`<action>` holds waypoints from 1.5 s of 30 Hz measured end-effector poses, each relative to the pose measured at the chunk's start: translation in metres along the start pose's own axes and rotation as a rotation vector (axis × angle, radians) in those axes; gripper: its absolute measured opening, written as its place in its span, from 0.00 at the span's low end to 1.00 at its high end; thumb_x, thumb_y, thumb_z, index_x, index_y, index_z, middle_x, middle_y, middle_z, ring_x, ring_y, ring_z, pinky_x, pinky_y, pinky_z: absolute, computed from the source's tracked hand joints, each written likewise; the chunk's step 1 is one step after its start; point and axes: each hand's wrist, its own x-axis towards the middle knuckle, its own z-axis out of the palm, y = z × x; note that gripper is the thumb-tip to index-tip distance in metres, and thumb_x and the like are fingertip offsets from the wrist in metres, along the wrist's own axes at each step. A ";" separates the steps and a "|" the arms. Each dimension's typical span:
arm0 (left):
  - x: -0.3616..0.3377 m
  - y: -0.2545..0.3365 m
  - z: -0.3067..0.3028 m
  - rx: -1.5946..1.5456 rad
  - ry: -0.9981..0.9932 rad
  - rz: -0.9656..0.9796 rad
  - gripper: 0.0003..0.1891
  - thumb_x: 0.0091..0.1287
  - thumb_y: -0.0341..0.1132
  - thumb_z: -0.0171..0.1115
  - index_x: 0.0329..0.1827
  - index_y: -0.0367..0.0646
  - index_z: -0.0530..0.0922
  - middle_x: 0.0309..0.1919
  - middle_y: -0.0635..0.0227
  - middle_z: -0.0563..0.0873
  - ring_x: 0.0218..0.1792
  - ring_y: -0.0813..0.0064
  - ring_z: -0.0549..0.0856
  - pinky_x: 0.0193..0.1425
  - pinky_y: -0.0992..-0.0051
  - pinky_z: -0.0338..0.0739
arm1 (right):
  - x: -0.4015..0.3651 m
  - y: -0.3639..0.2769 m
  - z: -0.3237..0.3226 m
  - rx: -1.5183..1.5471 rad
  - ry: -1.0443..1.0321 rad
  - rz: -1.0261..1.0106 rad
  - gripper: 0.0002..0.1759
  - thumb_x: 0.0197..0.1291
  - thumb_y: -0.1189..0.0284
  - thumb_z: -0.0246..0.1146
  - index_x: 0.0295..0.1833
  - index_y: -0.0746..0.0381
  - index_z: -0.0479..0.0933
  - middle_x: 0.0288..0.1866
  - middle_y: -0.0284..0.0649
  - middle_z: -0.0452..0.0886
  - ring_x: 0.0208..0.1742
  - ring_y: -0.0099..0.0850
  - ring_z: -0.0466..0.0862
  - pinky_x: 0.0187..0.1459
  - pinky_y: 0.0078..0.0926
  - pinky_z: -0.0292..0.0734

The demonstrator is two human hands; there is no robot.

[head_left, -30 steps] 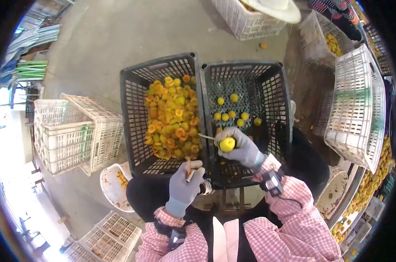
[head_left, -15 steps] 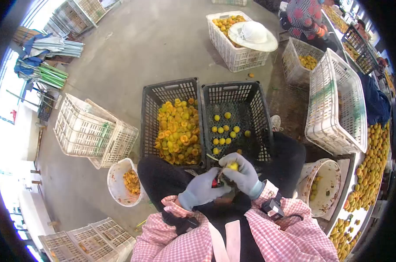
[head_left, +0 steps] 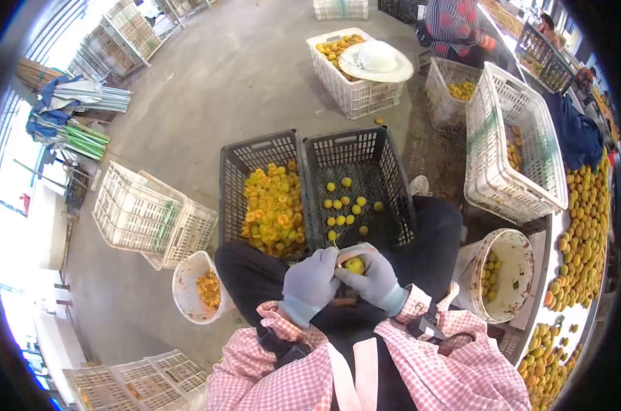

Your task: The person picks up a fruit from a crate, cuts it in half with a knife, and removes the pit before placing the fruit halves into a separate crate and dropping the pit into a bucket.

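My right hand [head_left: 370, 277], in a grey glove, is closed round a yellow-green fruit [head_left: 354, 265]. Against it, my left hand [head_left: 311, 282], also gloved, has its fingers curled; what they hold is mostly hidden, though a thin pale tip sticks up above them. Both hands meet over my lap, just below two black crates. Cut orange-yellow fruit [head_left: 272, 205] fills much of the left black crate [head_left: 229, 179]. Several whole yellow-green fruits [head_left: 346, 202] lie spread on the bottom of the right black crate [head_left: 407, 185].
A white bucket [head_left: 184, 288] with fruit pieces stands left, another bucket [head_left: 516, 291] right. White crates [head_left: 135, 209] lean at left; a tall one [head_left: 485, 147] stands right. Behind is a fruit crate [head_left: 355, 99] with a hat [head_left: 377, 60]. A person [head_left: 454, 27] sits at upper right.
My hands have come closer together, and the fruit has moved slightly left and down. The red object seen earlier at my left hand is now hidden. The view has shifted a little.
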 end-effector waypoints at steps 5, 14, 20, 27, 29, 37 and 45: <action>-0.011 0.000 -0.005 -0.806 -0.229 -0.221 0.17 0.64 0.38 0.64 0.50 0.44 0.69 0.27 0.65 0.80 0.21 0.69 0.80 0.22 0.74 0.72 | -0.006 0.000 -0.008 0.525 -0.073 0.139 0.12 0.59 0.78 0.66 0.47 0.63 0.73 0.43 0.33 0.78 0.44 0.18 0.77 0.45 0.19 0.74; -0.029 0.005 -0.008 -0.850 -0.101 -0.282 0.12 0.66 0.31 0.61 0.50 0.41 0.70 0.29 0.62 0.81 0.23 0.67 0.82 0.26 0.70 0.74 | -0.023 -0.010 -0.024 0.516 -0.240 0.144 0.29 0.51 0.66 0.75 0.55 0.63 0.70 0.50 0.33 0.76 0.50 0.21 0.75 0.53 0.23 0.71; -0.032 0.013 -0.013 -0.454 0.011 0.006 0.16 0.64 0.33 0.63 0.52 0.42 0.71 0.34 0.52 0.83 0.34 0.49 0.84 0.32 0.63 0.77 | -0.016 -0.022 -0.017 0.056 -0.166 -0.242 0.34 0.50 0.49 0.70 0.53 0.62 0.71 0.47 0.42 0.78 0.46 0.35 0.82 0.47 0.29 0.75; -0.035 0.003 -0.002 -0.290 0.046 0.119 0.20 0.59 0.31 0.64 0.54 0.42 0.69 0.33 0.54 0.83 0.31 0.49 0.83 0.29 0.59 0.75 | -0.023 -0.008 -0.008 -0.030 -0.132 -0.164 0.35 0.51 0.45 0.67 0.53 0.62 0.70 0.46 0.47 0.77 0.46 0.46 0.81 0.45 0.34 0.76; -0.037 0.002 0.002 -0.305 0.040 0.105 0.20 0.58 0.31 0.64 0.53 0.42 0.69 0.33 0.54 0.83 0.31 0.49 0.83 0.29 0.59 0.75 | -0.024 -0.010 -0.005 -0.069 -0.108 -0.213 0.34 0.51 0.47 0.68 0.53 0.62 0.70 0.45 0.47 0.77 0.45 0.46 0.81 0.45 0.34 0.76; -0.033 -0.007 0.026 -0.288 0.040 0.052 0.21 0.58 0.36 0.64 0.53 0.41 0.69 0.30 0.54 0.82 0.30 0.51 0.83 0.28 0.60 0.75 | -0.033 -0.009 0.018 -0.023 0.069 0.110 0.25 0.59 0.59 0.69 0.52 0.64 0.68 0.44 0.42 0.76 0.45 0.29 0.76 0.49 0.27 0.72; -0.022 -0.005 0.010 -0.206 -0.117 0.011 0.20 0.59 0.37 0.66 0.50 0.41 0.69 0.37 0.52 0.82 0.30 0.51 0.83 0.27 0.61 0.74 | -0.023 -0.001 -0.002 -0.041 -0.091 0.075 0.25 0.56 0.66 0.70 0.54 0.63 0.67 0.48 0.45 0.74 0.48 0.37 0.77 0.50 0.30 0.73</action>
